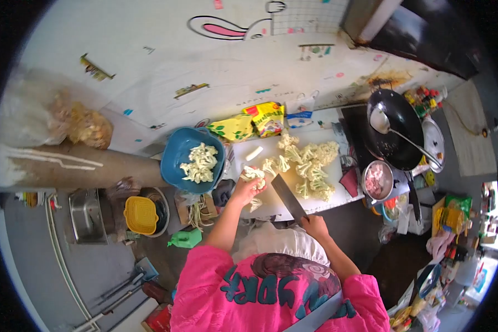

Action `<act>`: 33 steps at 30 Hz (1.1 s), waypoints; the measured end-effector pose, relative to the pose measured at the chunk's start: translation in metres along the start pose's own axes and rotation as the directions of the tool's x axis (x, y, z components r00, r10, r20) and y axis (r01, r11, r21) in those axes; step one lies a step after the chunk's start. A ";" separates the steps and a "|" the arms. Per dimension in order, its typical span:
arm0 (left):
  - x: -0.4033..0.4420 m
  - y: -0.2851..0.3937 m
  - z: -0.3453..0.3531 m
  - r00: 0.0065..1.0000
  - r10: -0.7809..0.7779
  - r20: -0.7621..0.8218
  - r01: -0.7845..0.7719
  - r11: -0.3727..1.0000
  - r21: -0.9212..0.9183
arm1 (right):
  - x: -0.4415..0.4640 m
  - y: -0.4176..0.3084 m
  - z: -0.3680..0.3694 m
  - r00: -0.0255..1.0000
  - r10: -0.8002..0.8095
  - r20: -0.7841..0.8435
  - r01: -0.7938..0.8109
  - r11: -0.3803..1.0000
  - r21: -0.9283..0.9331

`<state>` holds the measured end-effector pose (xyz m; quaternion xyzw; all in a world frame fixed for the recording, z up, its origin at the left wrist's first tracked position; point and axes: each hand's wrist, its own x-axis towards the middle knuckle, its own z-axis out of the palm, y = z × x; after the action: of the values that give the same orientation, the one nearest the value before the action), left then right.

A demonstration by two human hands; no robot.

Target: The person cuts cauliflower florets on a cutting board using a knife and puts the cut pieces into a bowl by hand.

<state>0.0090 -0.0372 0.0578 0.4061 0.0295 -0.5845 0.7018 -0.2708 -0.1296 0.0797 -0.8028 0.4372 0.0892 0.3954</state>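
Note:
In the head view my left hand is closed around a cauliflower floret over the front left of the white cutting board. My right hand grips the handle of a cleaver. Its broad blade points up and left, with the tip close to the held floret. Several cauliflower pieces are heaped on the right half of the board. A pale stem piece lies near the back left. Cut florets rest inside a blue basin left of the board.
At right, a black wok holding a metal ladle sits on the stove, with a pan of pinkish meat in front. Yellow packets stand behind the board. A yellow basket and a metal sink are lower left.

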 end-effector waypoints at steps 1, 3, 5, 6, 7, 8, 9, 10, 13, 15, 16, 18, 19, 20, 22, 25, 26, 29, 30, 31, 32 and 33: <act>-0.005 0.009 -0.003 0.999 0.044 -0.012 -0.045 0.998 -0.051 | 0.002 -0.005 0.000 1.000 0.000 0.011 0.000 1.000 0.029; -0.020 0.026 -0.009 0.991 0.122 -0.054 -0.126 0.988 -0.093 | 0.006 -0.009 0.004 0.998 0.027 0.058 -0.026 0.999 -0.022; -0.032 0.047 -0.014 0.971 0.221 -0.087 -0.229 0.968 -0.102 | 0.012 -0.010 0.007 0.997 0.001 0.072 0.002 0.999 -0.043; -0.039 0.057 -0.018 0.950 0.289 -0.118 -0.298 0.953 -0.063 | 0.011 -0.013 0.007 0.998 -0.002 0.067 0.005 0.999 -0.045; -0.043 0.069 -0.024 0.935 0.316 -0.163 -0.324 0.946 -0.028 | 0.012 -0.016 0.008 0.998 -0.006 0.056 0.008 0.999 -0.046; -0.046 0.082 -0.031 0.918 0.338 -0.207 -0.344 0.939 0.009 | 0.013 -0.018 0.009 0.999 -0.005 0.045 0.007 0.999 -0.045; -0.050 0.093 -0.035 0.885 0.351 -0.307 -0.340 0.936 0.091 | 0.012 -0.020 0.009 0.999 -0.014 0.045 0.016 0.999 -0.046; -0.052 0.106 -0.038 0.839 0.371 -0.399 -0.328 0.929 0.174 | 0.013 -0.021 0.011 0.999 -0.025 0.042 0.027 0.999 -0.044; -0.056 0.132 -0.040 0.735 0.501 -0.457 -0.293 0.842 0.453 | 0.013 -0.025 0.013 0.999 -0.039 0.033 0.041 0.998 -0.046; -0.055 0.140 -0.043 0.620 0.647 -0.445 -0.199 0.678 0.708 | 0.012 -0.030 0.011 0.999 -0.029 0.022 0.030 0.998 -0.060; -0.049 0.138 -0.055 0.534 0.750 -0.391 -0.077 0.503 0.861 | 0.012 -0.028 0.013 0.999 -0.034 0.011 0.034 0.998 -0.048; -0.046 0.132 -0.062 0.423 0.882 -0.208 0.058 0.203 0.977 | 0.013 -0.024 0.018 0.999 -0.042 -0.011 0.042 0.999 -0.024; -0.052 0.127 -0.048 0.386 0.916 -0.112 0.053 0.099 0.994 | 0.012 -0.023 0.018 0.999 -0.040 -0.005 0.040 0.999 -0.017; -0.058 0.122 -0.035 0.348 0.937 -0.012 0.051 -0.006 0.999 | 0.012 -0.023 0.018 0.999 -0.037 0.002 0.037 0.999 -0.010; -0.065 0.106 -0.016 0.329 0.928 0.175 0.009 -0.188 0.982 | 0.012 -0.025 0.017 1.000 -0.023 0.013 0.023 1.000 -0.008; -0.068 0.063 -0.005 0.505 0.828 0.246 -0.152 -0.195 0.969 | 0.010 -0.024 0.016 1.000 -0.017 0.015 0.018 1.000 -0.011; -0.066 0.043 -0.011 0.588 0.771 0.245 -0.220 -0.138 0.966 | 0.012 -0.019 0.018 0.999 -0.034 0.005 0.034 0.999 -0.005; -0.070 -0.006 -0.015 0.752 0.608 0.254 -0.185 -0.175 0.967 | 0.012 -0.015 0.019 1.000 -0.026 0.015 0.026 1.000 -0.008; -0.071 -0.019 -0.014 0.765 0.598 0.238 -0.145 -0.201 0.969 | 0.012 -0.014 0.018 1.000 -0.013 0.023 0.013 1.000 -0.014; -0.071 -0.032 -0.016 0.776 0.589 0.224 -0.106 -0.228 0.968 | 0.012 -0.013 0.016 1.000 -0.020 0.015 0.020 1.000 -0.011; -0.068 -0.052 -0.032 0.787 0.594 0.168 -0.087 -0.163 0.983 | 0.011 -0.012 0.016 1.000 -0.026 0.009 0.026 1.000 -0.007; -0.059 -0.077 -0.055 0.795 0.596 0.112 -0.067 -0.098 0.993 | 0.010 -0.011 0.015 0.999 -0.032 0.004 0.032 0.999 -0.004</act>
<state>-0.0509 0.0443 0.0106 0.8681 -0.3580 -0.1392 0.3144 -0.2534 -0.1218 0.0709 -0.8104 0.4235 0.0852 0.3957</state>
